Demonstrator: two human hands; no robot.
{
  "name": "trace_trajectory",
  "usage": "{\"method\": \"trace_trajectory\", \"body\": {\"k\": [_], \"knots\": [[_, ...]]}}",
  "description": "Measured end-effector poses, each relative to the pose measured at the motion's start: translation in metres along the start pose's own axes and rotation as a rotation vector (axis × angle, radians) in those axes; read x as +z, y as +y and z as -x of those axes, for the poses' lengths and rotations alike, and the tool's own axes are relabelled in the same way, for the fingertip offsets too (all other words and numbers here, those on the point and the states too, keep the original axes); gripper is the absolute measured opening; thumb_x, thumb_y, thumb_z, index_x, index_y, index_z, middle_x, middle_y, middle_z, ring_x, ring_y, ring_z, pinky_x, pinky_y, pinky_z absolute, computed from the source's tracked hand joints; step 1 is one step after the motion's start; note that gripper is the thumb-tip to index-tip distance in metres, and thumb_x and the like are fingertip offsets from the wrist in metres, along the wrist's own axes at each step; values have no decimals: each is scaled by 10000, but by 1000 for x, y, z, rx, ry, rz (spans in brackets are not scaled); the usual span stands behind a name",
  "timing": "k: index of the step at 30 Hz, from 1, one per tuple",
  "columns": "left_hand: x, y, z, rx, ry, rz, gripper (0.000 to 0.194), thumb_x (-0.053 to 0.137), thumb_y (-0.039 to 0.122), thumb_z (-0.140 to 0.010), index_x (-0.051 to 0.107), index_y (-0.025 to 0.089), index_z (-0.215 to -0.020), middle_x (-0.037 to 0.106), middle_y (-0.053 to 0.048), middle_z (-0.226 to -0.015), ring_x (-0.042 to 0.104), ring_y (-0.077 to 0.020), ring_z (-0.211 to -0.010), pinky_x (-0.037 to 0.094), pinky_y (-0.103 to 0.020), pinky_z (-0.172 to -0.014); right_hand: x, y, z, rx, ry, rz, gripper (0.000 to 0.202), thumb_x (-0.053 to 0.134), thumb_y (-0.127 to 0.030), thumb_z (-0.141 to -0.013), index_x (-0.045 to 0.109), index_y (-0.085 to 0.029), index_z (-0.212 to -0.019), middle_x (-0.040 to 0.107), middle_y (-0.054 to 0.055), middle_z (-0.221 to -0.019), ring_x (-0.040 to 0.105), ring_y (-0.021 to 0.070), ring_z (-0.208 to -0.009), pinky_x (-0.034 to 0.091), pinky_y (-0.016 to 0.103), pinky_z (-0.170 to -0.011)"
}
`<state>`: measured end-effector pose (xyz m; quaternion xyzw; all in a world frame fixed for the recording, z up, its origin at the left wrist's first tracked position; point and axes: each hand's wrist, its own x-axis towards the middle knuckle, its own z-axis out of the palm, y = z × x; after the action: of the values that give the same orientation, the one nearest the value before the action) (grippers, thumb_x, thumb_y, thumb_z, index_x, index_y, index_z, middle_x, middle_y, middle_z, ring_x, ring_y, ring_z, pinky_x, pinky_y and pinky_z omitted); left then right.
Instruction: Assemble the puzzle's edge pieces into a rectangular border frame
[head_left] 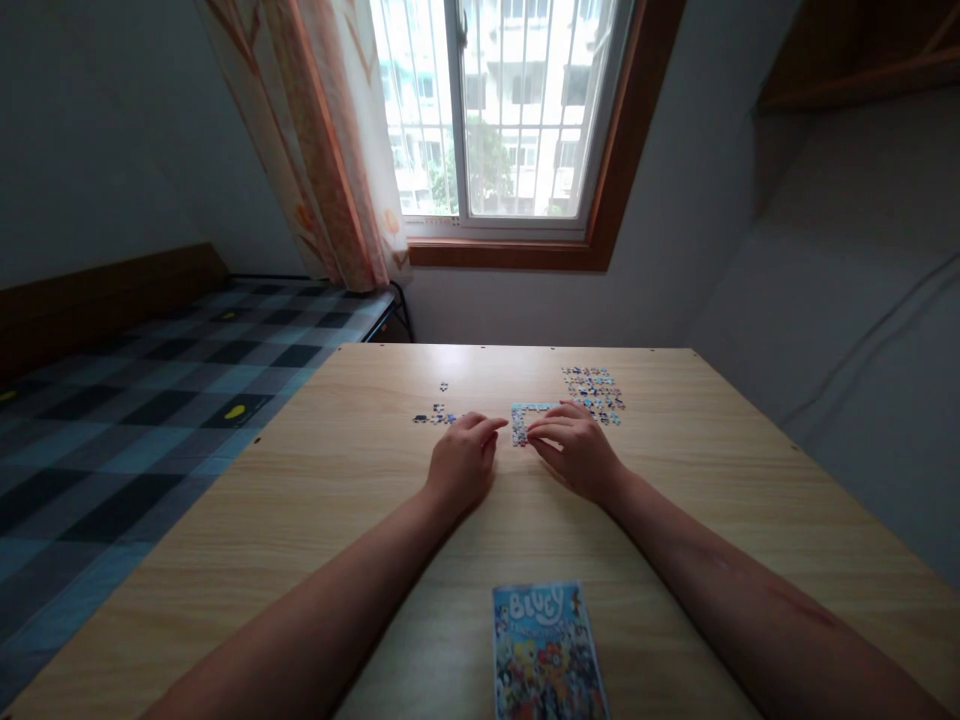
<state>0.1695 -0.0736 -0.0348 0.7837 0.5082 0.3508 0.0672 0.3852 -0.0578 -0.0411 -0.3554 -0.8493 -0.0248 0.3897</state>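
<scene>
A partly joined jigsaw puzzle lies on the table, its pieces forming a left column and a top row. My right hand is over it, thumb and index finger pinched together on a puzzle piece at the column's lower part; the piece is mostly hidden by the fingertips. Just left of the puzzle, my left hand rests on the table with its fingers stretched toward the column, holding nothing visible. Loose puzzle pieces lie beyond the left hand, some partly covered by it. More loose pieces are spread behind the right hand.
A Bluey puzzle box lies near me on the wooden table, between my forearms. Left of the table is a bed with a checked cover. A curtain and a barred window are beyond the far edge.
</scene>
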Motion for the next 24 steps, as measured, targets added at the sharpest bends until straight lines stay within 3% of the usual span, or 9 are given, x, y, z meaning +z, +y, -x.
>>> {"method": "trace_trajectory", "body": {"k": [4,10,24], "knots": [[4,2,3,76,-102,-192,414,516,121,-894,702,289,-1224,653,-76,-1109,566,-235,-1025,502,-388,-924,0,-3,1,-34,-66,5,147,636,-223,-920,764,-267,-861,790,2,-906,659,199,-868,416,420,-973],[9,3,2,67,-212,-263,421,516,130,-905,706,314,-1233,641,-75,-1108,547,-238,-1038,491,-395,-950,2,-4,1,-67,-119,20,148,650,-236,-916,769,-274,-837,791,-8,-885,649,195,-870,380,426,-999],[9,3,2,94,-209,-259,315,511,237,-954,761,329,-1121,641,-89,-1055,540,-248,-1003,471,-413,-958,1,-5,1,-56,-172,42,158,643,-241,-917,777,-290,-849,786,-9,-918,639,198,-916,383,415,-959]]}}
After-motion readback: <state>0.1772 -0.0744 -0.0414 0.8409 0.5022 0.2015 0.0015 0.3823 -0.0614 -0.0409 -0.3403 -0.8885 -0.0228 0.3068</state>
